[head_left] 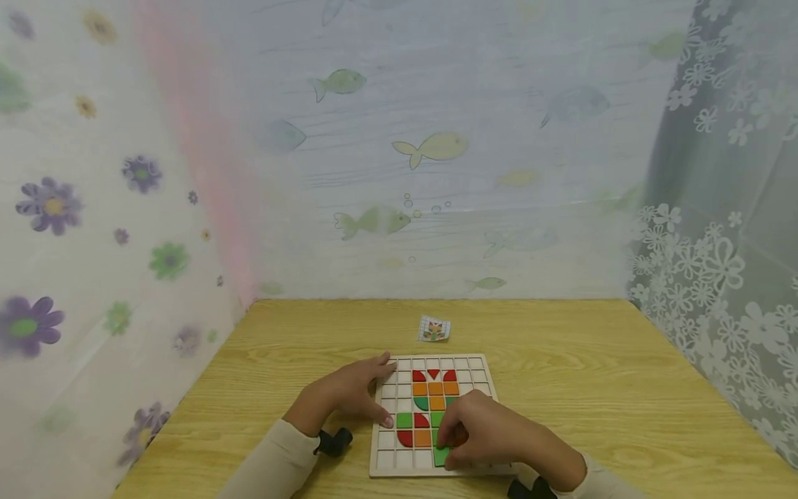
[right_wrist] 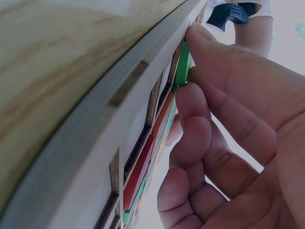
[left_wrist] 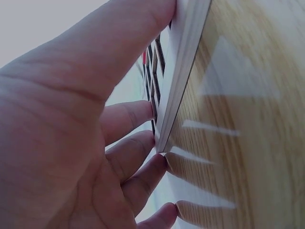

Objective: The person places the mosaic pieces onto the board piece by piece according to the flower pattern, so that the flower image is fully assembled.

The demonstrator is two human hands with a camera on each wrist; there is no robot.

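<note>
A white gridded puzzle board (head_left: 386, 474) lies on the table, with red, orange and green tiles in several of its cells. My right hand (head_left: 489, 430) is over the lower middle, its thumb and fingers pinching a green square tile (head_left: 440, 457) in the bottom row. The right wrist view shows that green tile (right_wrist: 182, 66) between thumb and fingertips, partly covered. At the board's left side, my left hand (head_left: 350, 389) is spread, thumb at the rim and fingers toward the upper corner. The left wrist view shows its fingers (left_wrist: 138, 148) along the board's edge.
Behind the board lies a small pattern card (head_left: 434, 329) with a coloured design on a grid. The wooden table (head_left: 299, 333) meets fish-printed and flower-printed curtains at the back and sides. Each wrist wears a black camera mount (head_left: 334, 442).
</note>
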